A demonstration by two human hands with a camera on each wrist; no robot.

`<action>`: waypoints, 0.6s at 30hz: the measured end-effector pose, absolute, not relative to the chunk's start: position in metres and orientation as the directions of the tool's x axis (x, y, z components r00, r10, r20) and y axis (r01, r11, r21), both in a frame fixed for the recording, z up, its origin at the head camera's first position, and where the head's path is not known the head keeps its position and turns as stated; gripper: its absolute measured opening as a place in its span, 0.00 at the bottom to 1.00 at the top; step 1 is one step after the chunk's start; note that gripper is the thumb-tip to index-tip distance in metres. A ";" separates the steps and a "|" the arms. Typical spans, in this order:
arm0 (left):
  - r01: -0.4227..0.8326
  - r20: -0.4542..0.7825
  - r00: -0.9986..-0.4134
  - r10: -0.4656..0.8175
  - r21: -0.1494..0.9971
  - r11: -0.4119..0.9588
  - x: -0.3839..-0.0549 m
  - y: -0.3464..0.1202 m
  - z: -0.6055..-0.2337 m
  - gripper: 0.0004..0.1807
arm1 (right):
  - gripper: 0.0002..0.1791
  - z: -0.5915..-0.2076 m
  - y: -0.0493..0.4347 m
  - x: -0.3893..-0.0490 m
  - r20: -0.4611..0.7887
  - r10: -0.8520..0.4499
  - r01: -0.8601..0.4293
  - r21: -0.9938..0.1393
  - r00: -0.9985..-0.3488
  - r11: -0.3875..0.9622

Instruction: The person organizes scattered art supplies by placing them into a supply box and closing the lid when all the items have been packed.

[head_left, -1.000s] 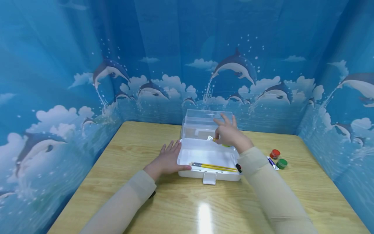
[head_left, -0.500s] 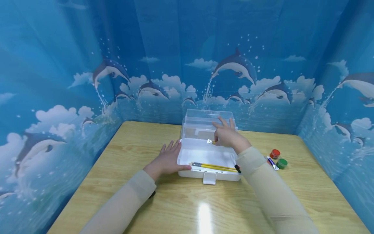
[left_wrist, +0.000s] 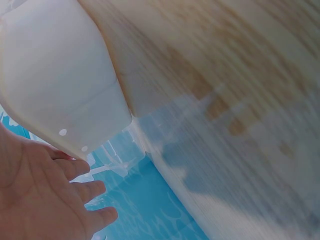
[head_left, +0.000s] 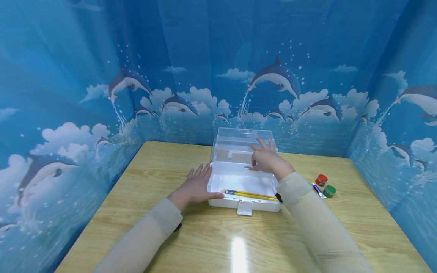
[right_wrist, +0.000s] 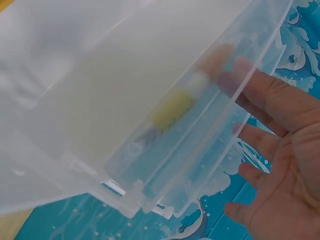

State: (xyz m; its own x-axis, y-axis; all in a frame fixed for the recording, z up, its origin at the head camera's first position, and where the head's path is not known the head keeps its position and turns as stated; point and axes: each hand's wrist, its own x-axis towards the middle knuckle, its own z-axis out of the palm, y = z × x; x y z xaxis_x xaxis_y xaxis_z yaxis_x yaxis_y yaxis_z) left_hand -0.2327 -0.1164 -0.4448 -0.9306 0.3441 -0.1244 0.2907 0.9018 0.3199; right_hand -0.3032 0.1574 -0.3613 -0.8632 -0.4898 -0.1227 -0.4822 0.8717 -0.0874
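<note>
A white plastic box [head_left: 244,206] stands with its clear lid [head_left: 244,133] raised. My left hand [head_left: 196,187] rests against the box's left end, fingers spread and straight, thumb at the front corner. In the left wrist view its palm lies beside the box wall [left_wrist: 60,75]. Over the rear tray [head_left: 232,167], my right hand [head_left: 268,159] pinches a small paint tube [head_left: 248,168] with a silvery end and a touch of orange, mostly hidden by the fingers. In the right wrist view a yellow paint tube [right_wrist: 172,110] lies behind the translucent tray wall.
Yellow-handled brushes [head_left: 252,194] lie along the box's front, a dark item [head_left: 278,197] at their right. Right of the box are a red paint jar [head_left: 321,180], a green paint jar [head_left: 329,191] and a purple paint tube [head_left: 318,190]. A dolphin-printed curtain [head_left: 191,76] surrounds the table.
My right hand has shifted slightly left and stays over the rear tray. The pinched tube has come down and turned, so less of its pale end shows. My left hand has not moved.
</note>
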 end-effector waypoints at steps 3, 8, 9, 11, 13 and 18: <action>0.289 -0.129 -0.930 0.344 0.319 0.902 -0.233 -0.117 -0.445 0.69 | 0.05 -0.360 0.158 -0.302 -0.121 -0.484 -0.475 -0.092 -0.867 0.875; 0.288 -0.132 -0.930 0.343 0.319 0.903 -0.233 -0.116 -0.445 0.69 | 0.08 -0.356 0.160 -0.302 -0.109 -0.479 -0.473 -0.081 -0.871 0.877; 0.289 -0.129 -0.930 0.344 0.321 0.902 -0.233 -0.116 -0.445 0.69 | 0.08 -0.355 0.161 -0.301 -0.108 -0.479 -0.473 -0.078 -0.871 0.877; 0.289 -0.127 -0.930 0.344 0.322 0.901 -0.234 -0.116 -0.446 0.70 | 0.07 -0.353 0.163 -0.300 -0.106 -0.482 -0.476 -0.075 -0.870 0.876; 0.290 -0.123 -0.931 0.344 0.323 0.901 -0.234 -0.116 -0.446 0.70 | 0.07 -0.350 0.164 -0.299 -0.105 -0.479 -0.473 -0.078 -0.871 0.878; 0.285 -0.125 -0.932 0.340 0.325 0.902 -0.233 -0.116 -0.445 0.70 | 0.07 -0.344 0.168 -0.293 -0.091 -0.480 -0.474 -0.083 -0.873 0.877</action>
State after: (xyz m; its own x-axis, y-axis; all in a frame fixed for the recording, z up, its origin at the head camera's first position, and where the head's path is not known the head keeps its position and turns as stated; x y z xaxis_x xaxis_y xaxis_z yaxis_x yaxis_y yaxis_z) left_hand -0.2330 -0.1160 -0.4450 -0.9322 0.3398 -0.1247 0.2852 0.9016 0.3251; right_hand -0.2928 0.1679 -0.3439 -0.8726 -0.4798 -0.0913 -0.4735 0.8769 -0.0828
